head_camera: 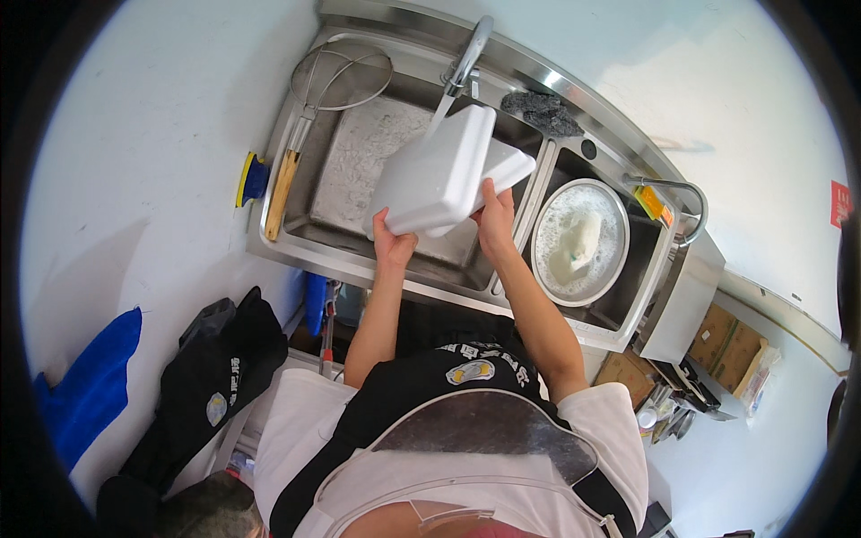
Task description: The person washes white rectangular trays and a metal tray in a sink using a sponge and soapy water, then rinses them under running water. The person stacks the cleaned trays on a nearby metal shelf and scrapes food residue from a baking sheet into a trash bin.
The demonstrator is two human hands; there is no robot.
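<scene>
Over the left basin of a steel double sink [430, 282], my left hand [395, 245] grips the near corner of a white plastic tub [424, 175]. The tub is tilted, its outer side facing up. A second white tub [503, 165] lies partly hidden behind and under it. My right hand [496, 215] holds the pair at the right side, thumb on the second tub; its other fingers are mostly hidden. Water runs from the chrome faucet [471, 57] onto or just beside the far side of the first tub.
A wire strainer with a wooden handle [282, 195] rests along the left rim. The right basin holds a round metal bowl [538, 255] of foamy water with a pale cloth-like item [586, 239]. Steel wool [541, 113] sits behind; a blue-yellow sponge [253, 180] is at the left wall.
</scene>
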